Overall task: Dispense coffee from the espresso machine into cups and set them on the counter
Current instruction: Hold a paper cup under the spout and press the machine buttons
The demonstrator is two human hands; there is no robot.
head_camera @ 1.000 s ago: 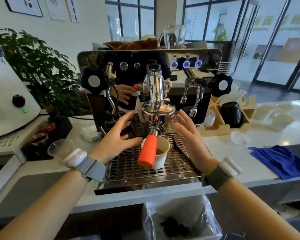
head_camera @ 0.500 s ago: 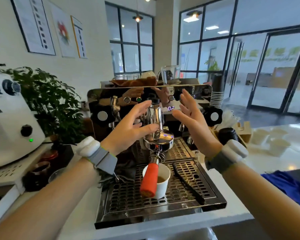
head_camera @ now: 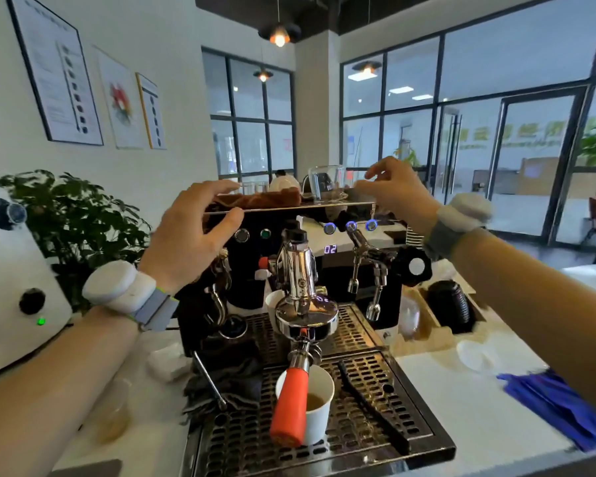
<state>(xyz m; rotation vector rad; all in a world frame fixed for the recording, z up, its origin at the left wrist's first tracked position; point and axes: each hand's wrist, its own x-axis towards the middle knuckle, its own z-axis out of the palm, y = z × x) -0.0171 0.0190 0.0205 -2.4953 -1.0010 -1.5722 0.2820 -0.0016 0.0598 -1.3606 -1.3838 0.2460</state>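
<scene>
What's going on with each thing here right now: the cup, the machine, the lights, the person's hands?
Paper cup: upright on the drip tray, partly filled with coffee.
Portafilter: locked in, orange handle over the cup.
Display: lit, reads 02.
Round buttons: glowing blue.
Grinder light: green, on.
Left hand: open, raised at the machine's top edge.
Right hand: open, raised near the glass on top.

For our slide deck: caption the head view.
Both hands raised at machine top; cup on tray.

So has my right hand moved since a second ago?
Yes. The right hand rose from beside the paper cup to the espresso machine top edge.
</scene>
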